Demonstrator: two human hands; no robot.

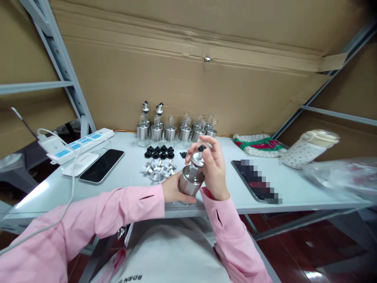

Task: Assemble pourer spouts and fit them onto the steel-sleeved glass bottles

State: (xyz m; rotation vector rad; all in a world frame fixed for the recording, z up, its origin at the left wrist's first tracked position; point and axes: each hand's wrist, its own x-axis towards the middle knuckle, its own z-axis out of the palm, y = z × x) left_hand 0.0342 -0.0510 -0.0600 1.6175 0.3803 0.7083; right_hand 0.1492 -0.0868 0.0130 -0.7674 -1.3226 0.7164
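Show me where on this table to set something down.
Bare patches lie between the left phone and the white parts, and between the right phone and the plastic bag. The middle is crowded, from the standing bottles past the black stoppers to the held bottle.

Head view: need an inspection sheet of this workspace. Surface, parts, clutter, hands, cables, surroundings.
Surface: white table, glare at its left edge.
Parts: held bottle, pourer at its neck; group of bottles at the back; black stoppers in two rows; white pieces in a loose pile.
Clutter: left phone, right phone, cloth, flask, plastic bag.
Hands: left hand around the held bottle; right hand at the pourer.
Cables: white cable crosses the left sleeve; power strip at left.
Surroundings: cardboard behind, metal frame both sides.
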